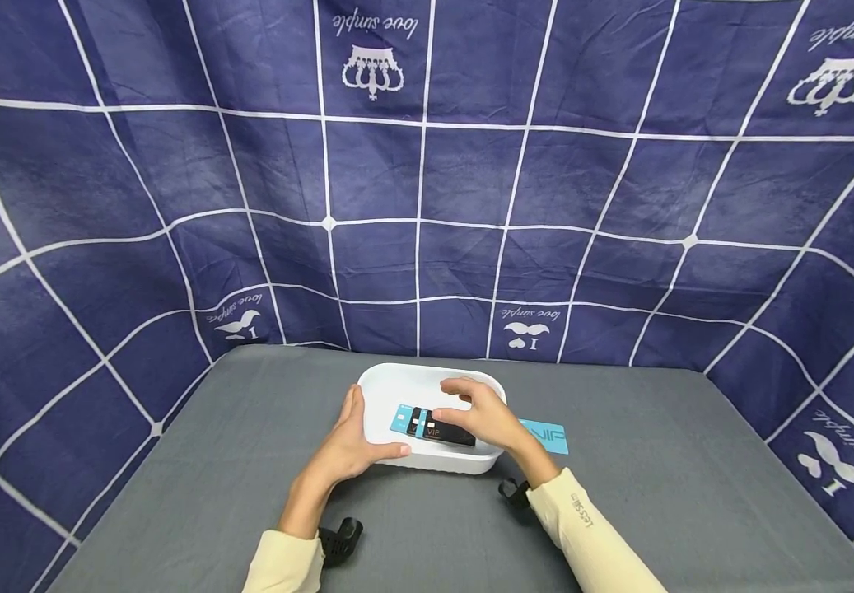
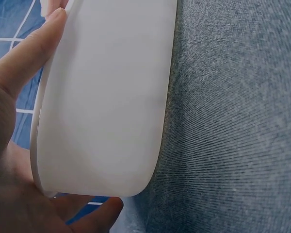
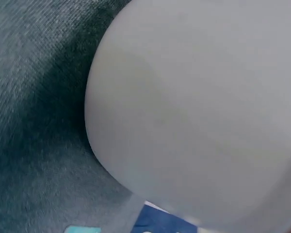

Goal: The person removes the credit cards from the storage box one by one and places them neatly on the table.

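A white oval plastic basin (image 1: pixel 432 461) rests on the grey surface. My left hand (image 1: pixel 351 441) holds its left end, thumb along the near rim and fingers around the outside; the left wrist view shows the thumb on the rim of the basin (image 2: pixel 106 107). Inside lie overlapping cards: a light-blue card (image 1: pixel 400 418) at the left and black cards (image 1: pixel 456 434) marked VIP. Over them is my right hand (image 1: pixel 480 414), with thumb and bent fingers spread apart. Its thumb tip is at the cards; whether it touches them I cannot tell. Only the basin's outer wall (image 3: pixel 194 107) fills the right wrist view.
Just right of the basin, a light-blue VIP card (image 1: pixel 551 436) lies on the grey cloth-covered table (image 1: pixel 656 486), partly behind my right wrist. A dark blue curtain (image 1: pixel 471 181) with white grid lines hangs behind and at both sides.
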`<action>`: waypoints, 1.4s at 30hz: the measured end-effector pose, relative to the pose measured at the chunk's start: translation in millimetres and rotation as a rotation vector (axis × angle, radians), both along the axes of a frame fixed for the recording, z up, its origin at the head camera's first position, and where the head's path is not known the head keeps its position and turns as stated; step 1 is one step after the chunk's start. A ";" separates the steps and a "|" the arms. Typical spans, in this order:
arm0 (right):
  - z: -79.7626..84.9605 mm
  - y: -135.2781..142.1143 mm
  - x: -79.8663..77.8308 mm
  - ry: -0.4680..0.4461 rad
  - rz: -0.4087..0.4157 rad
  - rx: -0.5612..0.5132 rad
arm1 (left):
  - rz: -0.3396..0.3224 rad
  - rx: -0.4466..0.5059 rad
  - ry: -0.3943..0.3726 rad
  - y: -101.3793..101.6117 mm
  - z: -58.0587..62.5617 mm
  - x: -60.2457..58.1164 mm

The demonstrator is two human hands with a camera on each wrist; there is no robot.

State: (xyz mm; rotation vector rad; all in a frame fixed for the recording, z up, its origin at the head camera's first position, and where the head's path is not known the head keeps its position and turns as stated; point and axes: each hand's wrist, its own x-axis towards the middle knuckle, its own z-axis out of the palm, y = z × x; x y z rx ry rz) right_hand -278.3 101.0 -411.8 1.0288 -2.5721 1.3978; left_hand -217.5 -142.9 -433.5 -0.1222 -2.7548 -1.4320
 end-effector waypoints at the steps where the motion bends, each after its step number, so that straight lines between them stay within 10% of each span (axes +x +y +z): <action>1: -1.2 -0.8 -1.2 -0.002 0.004 0.003 | 0.000 0.004 -0.003 -0.1 -0.1 0.1; 16: -9.4 -6.9 -13.7 -0.158 -0.061 0.122 | -0.010 -0.021 -0.016 0.4 2.0 -2.7; 42: -16.7 -19.2 -21.0 -0.112 0.057 0.344 | -0.009 -0.033 -0.021 0.2 4.6 0.8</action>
